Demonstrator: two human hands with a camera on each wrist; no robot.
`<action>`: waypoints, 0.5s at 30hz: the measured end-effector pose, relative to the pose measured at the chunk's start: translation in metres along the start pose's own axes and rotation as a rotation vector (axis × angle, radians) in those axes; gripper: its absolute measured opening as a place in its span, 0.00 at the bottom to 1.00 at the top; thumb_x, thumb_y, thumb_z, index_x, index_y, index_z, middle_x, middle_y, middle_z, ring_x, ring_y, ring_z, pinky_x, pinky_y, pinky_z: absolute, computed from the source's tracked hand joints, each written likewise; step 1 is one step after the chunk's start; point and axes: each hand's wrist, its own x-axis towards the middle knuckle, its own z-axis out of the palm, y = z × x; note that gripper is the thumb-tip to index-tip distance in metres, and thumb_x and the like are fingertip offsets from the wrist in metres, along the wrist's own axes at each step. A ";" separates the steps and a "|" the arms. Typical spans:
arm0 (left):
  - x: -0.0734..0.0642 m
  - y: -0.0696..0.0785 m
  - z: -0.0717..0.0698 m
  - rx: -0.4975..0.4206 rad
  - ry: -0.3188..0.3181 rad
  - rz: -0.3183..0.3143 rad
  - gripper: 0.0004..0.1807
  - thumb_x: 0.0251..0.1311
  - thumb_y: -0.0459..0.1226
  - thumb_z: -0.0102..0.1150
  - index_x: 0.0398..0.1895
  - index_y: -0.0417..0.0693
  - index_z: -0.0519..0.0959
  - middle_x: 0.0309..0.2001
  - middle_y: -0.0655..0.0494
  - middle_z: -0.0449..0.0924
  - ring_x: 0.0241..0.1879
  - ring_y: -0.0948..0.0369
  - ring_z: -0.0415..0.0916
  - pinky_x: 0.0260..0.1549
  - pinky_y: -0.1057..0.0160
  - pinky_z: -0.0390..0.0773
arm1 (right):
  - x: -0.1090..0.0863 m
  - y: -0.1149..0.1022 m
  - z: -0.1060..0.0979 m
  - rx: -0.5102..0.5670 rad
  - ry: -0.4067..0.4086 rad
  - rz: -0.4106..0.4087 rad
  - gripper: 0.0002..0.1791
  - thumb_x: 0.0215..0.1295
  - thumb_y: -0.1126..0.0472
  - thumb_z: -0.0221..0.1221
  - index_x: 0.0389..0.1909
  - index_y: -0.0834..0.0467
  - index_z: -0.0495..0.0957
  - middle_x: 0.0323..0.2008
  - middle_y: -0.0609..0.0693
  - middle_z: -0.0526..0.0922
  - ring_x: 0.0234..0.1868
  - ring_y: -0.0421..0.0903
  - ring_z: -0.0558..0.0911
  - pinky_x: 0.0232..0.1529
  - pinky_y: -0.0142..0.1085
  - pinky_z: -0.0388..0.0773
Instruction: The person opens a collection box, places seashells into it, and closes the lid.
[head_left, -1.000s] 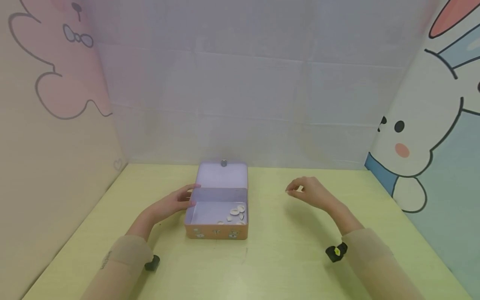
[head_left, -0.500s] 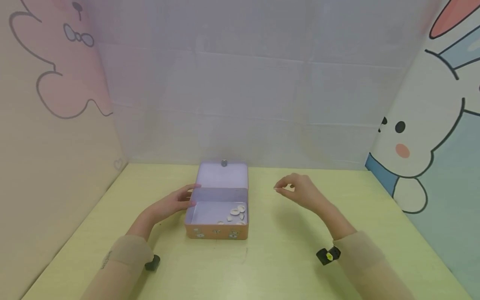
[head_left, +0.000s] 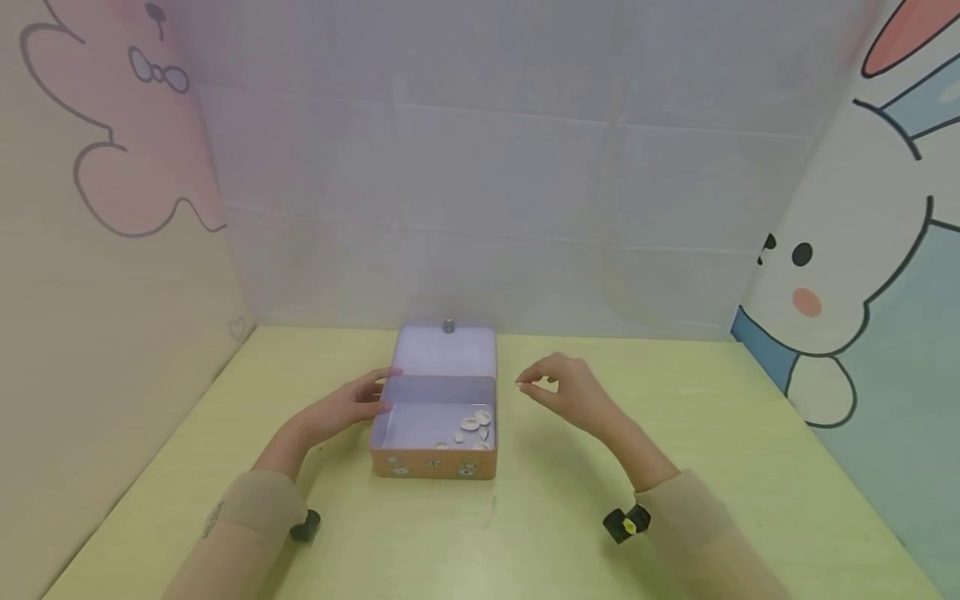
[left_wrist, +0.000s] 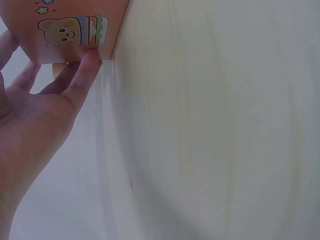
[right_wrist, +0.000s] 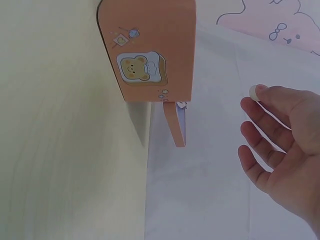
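An orange tin box (head_left: 393, 467) with a pale lilac inside stands with its lid (head_left: 444, 350) swung back. Several small white shells (head_left: 469, 423) lie on its floor, mostly toward the right side. My left hand (head_left: 337, 410) rests on the box's left side, fingertips at the lid's edge and the rim; in the left wrist view a fingertip touches the printed wall. To the right of the box, above the table, my right hand (head_left: 573, 393) pinches a small white shell (right_wrist: 254, 93) between thumb and forefinger. The other fingers of that hand are loosely bent.
The pale yellow table (head_left: 420, 542) ends at a white sheet (head_left: 510, 208) hung at the back. Printed side panels stand left and right, the right one with a rabbit (head_left: 832, 292). Each wrist wears a black strap piece (head_left: 626, 523).
My right hand has moved left toward the box with the small shell still pinched. The left hand, the box and the shells inside keep their places.
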 end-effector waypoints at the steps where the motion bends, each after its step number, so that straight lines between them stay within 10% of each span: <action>1: 0.000 0.000 0.000 0.001 0.002 0.000 0.34 0.68 0.44 0.51 0.73 0.61 0.50 0.72 0.41 0.50 0.71 0.43 0.48 0.65 0.44 0.61 | 0.000 -0.001 0.003 0.007 0.004 -0.003 0.05 0.60 0.61 0.63 0.36 0.55 0.85 0.36 0.46 0.86 0.41 0.44 0.80 0.41 0.43 0.80; 15: 0.000 0.002 0.001 -0.013 0.014 -0.010 0.33 0.67 0.44 0.52 0.72 0.63 0.52 0.72 0.44 0.51 0.71 0.45 0.49 0.65 0.45 0.62 | 0.003 -0.010 0.048 0.095 -0.002 -0.011 0.04 0.58 0.62 0.65 0.34 0.54 0.85 0.34 0.44 0.85 0.39 0.43 0.79 0.40 0.42 0.81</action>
